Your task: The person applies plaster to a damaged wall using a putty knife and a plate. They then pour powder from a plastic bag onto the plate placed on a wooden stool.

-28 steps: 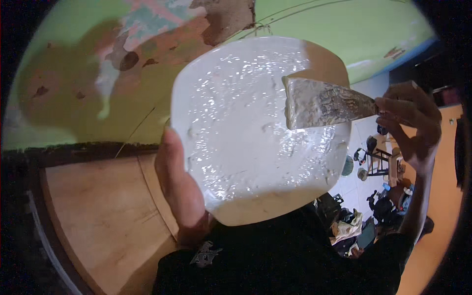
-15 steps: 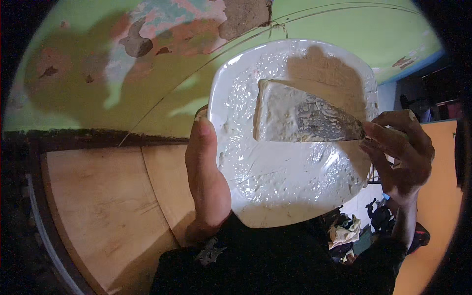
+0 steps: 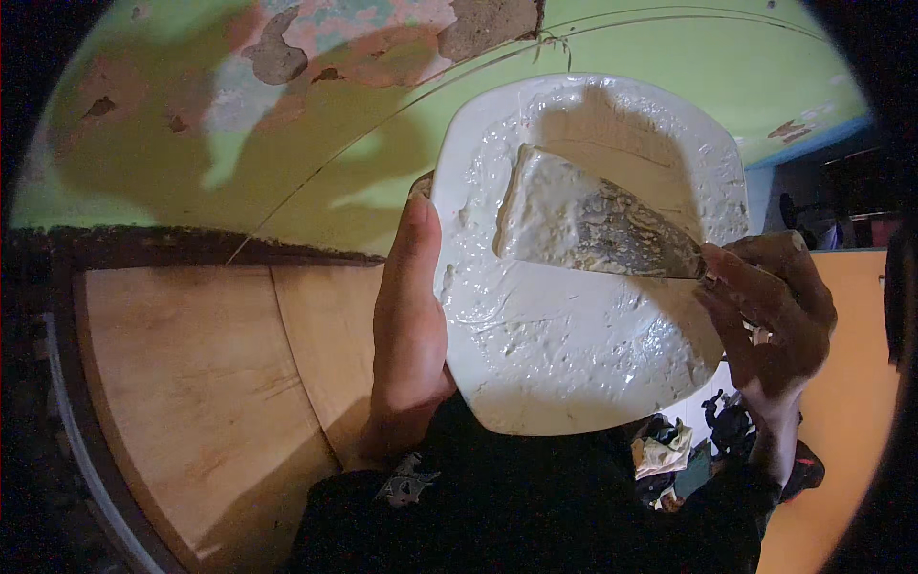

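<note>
My left hand [image 3: 411,306] grips the left rim of a white, rounded-square plate [image 3: 535,416], thumb along its edge and the other fingers hidden behind. Wet, lumpy white paste [image 3: 478,277] is smeared over the plate. My right hand [image 3: 775,306] pinches a putty knife [image 3: 631,230] near the narrow end of its blade; the handle is hidden by the hand. The broad blade is caked with white paste at its wide edge, which points left, and lies over the middle of the plate. Whether the blade touches the plate I cannot tell.
Ahead stands a green wall [image 3: 354,153] with peeling paint and bare patches. A thin cord [image 3: 316,187] runs across it. A wooden panel [image 3: 201,392] is at the left below the wall, an orange surface [image 3: 851,383] at the right. Cloth items [image 3: 665,454] lie in a heap low down.
The plate has shifted slightly right along with my left hand. The putty knife has tilted a little, its wide edge higher, and still rests over the plate's middle.
</note>
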`<state>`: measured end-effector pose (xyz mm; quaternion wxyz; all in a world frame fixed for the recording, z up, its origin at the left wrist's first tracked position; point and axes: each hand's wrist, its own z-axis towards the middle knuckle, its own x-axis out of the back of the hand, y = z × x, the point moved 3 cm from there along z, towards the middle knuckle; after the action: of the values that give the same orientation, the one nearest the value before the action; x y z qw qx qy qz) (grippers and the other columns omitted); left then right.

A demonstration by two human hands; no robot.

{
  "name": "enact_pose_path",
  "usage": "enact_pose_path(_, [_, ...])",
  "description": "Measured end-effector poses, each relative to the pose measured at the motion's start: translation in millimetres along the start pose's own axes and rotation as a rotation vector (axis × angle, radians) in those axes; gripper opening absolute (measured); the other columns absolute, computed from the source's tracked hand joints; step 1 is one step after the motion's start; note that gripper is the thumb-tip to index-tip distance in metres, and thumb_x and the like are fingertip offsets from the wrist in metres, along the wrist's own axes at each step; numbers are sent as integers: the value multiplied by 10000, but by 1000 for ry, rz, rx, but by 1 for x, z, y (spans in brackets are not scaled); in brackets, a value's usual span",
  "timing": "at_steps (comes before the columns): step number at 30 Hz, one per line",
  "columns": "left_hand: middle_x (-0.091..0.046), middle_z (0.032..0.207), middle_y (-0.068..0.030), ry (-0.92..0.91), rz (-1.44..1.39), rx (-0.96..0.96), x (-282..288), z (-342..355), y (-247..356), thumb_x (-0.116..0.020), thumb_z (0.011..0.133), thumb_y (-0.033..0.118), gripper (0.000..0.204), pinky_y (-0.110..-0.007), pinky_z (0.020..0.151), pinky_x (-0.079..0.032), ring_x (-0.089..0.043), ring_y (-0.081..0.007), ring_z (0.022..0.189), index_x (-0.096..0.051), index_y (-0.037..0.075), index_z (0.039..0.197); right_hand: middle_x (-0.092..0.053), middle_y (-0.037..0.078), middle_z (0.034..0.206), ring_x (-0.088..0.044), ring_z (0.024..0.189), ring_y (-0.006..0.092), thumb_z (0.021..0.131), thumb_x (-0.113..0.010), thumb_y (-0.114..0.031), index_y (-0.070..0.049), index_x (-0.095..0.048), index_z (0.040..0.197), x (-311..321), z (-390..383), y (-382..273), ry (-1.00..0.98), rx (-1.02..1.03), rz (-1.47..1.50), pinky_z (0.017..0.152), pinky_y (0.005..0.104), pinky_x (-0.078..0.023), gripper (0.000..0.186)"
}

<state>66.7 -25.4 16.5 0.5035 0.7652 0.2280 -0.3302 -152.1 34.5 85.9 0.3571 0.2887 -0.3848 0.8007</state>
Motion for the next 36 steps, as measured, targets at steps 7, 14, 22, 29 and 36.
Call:
enact_pose_path(7, [-512, 1354, -175, -56, 22, 72, 0, -2, -5, -380, 1021, 467, 620, -425, 1024, -436, -535, -269, 1210, -355, 0, 1428, -664, 140, 812, -640, 702, 231, 615, -802, 49, -8, -722, 1009, -2, -8, 3, -25, 1, -1, 603, 302, -510, 406])
enact_pose_path(14, [-509, 1383, -162, -100, 93, 72, 5, 5, -7, -395, 1026, 429, 583, -425, 1072, -391, -517, -280, 1244, -380, 3, 1423, -636, 136, 828, -626, 737, 230, 644, -765, 73, 21, -708, 1011, -2, -9, 7, -50, -74, 43, 625, 307, -513, 375])
enact_pose_path(22, [-471, 1372, -152, -140, 157, -56, 1, 7, -5, -393, 1042, 299, 483, -382, 1036, -422, -492, -220, 1250, -317, 2, 1415, -633, 139, 817, -638, 705, 225, 658, -773, 60, 18, -703, 1025, -7, -18, 6, -41, -109, 66, 600, 303, -525, 376])
enact_pose_path(29, [-481, 1343, -170, -121, 149, -66, 6, 9, -7, -450, 1019, 226, 490, -399, 1002, -463, -524, -245, 1214, -279, 5, 1421, -637, 141, 826, -645, 724, 233, 653, -775, 58, 15, -707, 1030, 2, -17, 2, -52, -136, 28, 608, 306, -525, 386])
enact_pose_path(36, [-505, 1365, -161, -133, 219, -105, 25, 14, -8, -508, 931, 173, 532, -433, 1064, -409, -504, -292, 1255, -366, -24, 1404, -654, 122, 791, -644, 704, 250, 620, -796, 28, -3, -714, 1003, 19, -29, -4, -20, -339, 36, 607, 323, -516, 393])
